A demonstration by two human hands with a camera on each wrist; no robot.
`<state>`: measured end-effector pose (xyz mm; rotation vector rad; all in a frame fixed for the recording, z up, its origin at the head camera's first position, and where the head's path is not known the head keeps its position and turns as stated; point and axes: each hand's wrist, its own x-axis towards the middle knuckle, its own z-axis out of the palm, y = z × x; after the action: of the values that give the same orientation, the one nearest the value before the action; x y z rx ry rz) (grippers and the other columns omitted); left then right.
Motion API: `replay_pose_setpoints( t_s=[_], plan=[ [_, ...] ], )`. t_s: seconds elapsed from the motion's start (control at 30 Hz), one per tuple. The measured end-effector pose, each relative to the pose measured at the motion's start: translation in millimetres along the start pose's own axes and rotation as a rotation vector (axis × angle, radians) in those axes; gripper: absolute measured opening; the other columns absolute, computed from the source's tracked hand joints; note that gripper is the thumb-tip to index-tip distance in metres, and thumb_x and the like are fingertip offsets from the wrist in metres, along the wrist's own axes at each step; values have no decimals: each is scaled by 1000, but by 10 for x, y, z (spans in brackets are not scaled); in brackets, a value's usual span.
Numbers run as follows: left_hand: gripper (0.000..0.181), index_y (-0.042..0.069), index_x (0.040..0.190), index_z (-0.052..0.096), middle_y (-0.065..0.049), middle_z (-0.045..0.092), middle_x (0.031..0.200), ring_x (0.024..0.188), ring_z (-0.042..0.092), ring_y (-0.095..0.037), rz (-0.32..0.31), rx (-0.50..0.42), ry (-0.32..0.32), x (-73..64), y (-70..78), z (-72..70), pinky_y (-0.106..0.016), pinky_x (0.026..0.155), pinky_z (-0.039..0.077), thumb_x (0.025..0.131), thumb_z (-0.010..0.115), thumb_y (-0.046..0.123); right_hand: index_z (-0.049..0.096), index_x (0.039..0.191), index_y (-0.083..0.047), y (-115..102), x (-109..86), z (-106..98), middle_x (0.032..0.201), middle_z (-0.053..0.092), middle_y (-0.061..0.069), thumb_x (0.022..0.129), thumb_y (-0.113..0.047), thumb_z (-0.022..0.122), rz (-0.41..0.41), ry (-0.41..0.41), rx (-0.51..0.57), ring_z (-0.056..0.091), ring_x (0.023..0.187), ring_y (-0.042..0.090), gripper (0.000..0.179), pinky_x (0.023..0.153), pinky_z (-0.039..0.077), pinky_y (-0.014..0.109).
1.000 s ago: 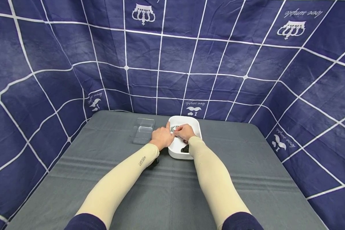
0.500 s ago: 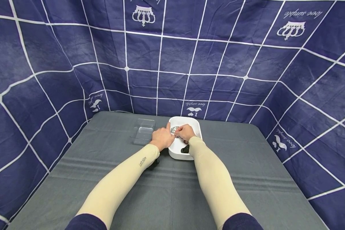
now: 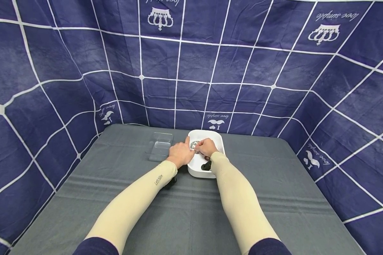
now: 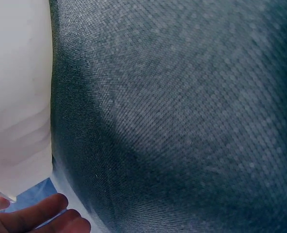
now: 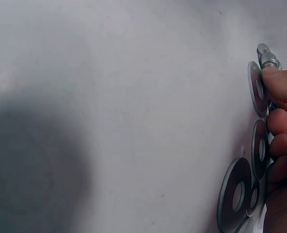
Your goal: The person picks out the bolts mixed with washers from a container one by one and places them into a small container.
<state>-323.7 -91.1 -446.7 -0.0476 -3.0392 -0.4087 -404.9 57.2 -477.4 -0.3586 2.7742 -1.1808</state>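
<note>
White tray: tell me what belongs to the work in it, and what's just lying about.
Likely part of the job: white tray, washers in it, left hand, right hand.
Seemingly just lying about: clear plastic box, untouched; grey cloth underneath.

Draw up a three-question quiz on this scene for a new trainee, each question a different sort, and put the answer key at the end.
1. Short answer: On which side of the white rounded rectangular tray does the clear plastic divided container lie, as the person sees it?

2. True or false: The right hand has its fingers inside the tray.

3. Multiple choice: In the right wrist view, what shape are the flat grey metal pieces beside the fingers?
A. Square plates
B. Rings with a central hole
C. Triangles

Key:
1. The left side.
2. True.
3. B.
</note>
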Motion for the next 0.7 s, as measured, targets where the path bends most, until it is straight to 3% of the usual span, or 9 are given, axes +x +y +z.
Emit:
replay_pose_setpoints(
  t_s=[0.7],
  plan=[
    [60, 8, 144, 39, -21, 67, 117, 108, 64, -35, 36, 39, 5, 7, -8, -5, -50, 87, 55, 95, 52, 40, 74, 80, -5, -43, -32, -86, 62, 59, 0, 87, -15, 73, 8, -34, 61, 50, 52, 8, 12, 48, 40, 22]
  ],
)
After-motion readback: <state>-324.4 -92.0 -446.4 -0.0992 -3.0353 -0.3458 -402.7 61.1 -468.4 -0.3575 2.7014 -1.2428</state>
